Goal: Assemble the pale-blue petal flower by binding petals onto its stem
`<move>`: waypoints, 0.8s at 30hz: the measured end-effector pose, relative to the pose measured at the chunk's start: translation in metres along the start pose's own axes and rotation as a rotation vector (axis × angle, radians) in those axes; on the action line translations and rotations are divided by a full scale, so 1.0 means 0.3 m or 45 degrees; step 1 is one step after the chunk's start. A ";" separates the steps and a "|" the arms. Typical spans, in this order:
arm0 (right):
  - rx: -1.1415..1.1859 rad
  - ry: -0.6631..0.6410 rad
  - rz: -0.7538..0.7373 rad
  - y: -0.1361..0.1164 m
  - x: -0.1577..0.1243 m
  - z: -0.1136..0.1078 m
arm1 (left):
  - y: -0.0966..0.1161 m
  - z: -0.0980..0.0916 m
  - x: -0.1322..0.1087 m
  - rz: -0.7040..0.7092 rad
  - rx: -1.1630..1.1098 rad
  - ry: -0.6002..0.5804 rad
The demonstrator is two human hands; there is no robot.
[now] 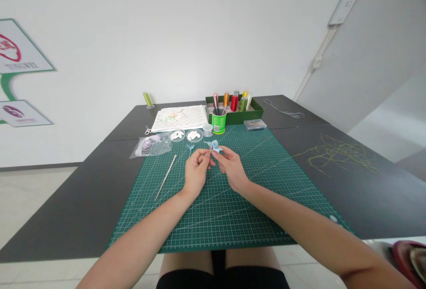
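Observation:
A light blue artificial flower (214, 145) with pointed petals is held up above the green cutting mat (213, 218). My left hand (197, 169) is closed, thumb and forefinger pinched just under the bloom at its stem. From the other side, my right hand (233, 167) is closed too, its fingertips at the flower's base and lower petals. What exactly lies between the right fingertips is too small to make out. Beyond my left hand, a smaller blue flower piece (190, 148) rests on the mat. A thin metal rod (165, 178) lies left of my left hand.
A green can (218, 123) of tools stands before a green box (258, 114) of thread spools. Two dishes of white pieces (194, 135), a plastic bag (153, 145) and white sheets (179, 118) sit left. Loose yellow-green thread (342, 154) lies right.

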State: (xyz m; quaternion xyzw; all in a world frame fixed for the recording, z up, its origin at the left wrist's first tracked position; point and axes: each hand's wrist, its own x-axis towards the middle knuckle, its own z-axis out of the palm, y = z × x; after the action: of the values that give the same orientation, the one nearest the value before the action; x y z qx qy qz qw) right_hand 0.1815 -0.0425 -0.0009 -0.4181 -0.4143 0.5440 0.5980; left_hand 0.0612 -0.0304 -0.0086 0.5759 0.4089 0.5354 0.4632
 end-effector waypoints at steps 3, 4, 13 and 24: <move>0.075 0.029 0.064 0.003 0.000 0.000 | -0.003 -0.005 -0.002 0.064 0.080 0.030; 0.096 0.027 0.082 0.005 0.001 -0.001 | -0.002 -0.007 -0.004 0.087 0.132 0.029; 0.325 -0.086 0.238 0.010 0.005 -0.005 | 0.023 -0.024 -0.019 0.272 0.552 0.008; 0.179 0.006 0.073 -0.007 0.039 -0.043 | -0.008 -0.009 -0.006 0.108 0.224 -0.218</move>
State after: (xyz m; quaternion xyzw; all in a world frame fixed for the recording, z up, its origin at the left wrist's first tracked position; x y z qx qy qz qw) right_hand 0.1952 -0.0315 -0.0022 -0.3879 -0.3616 0.5877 0.6111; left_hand 0.0583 -0.0314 -0.0112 0.6746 0.3885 0.4654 0.4211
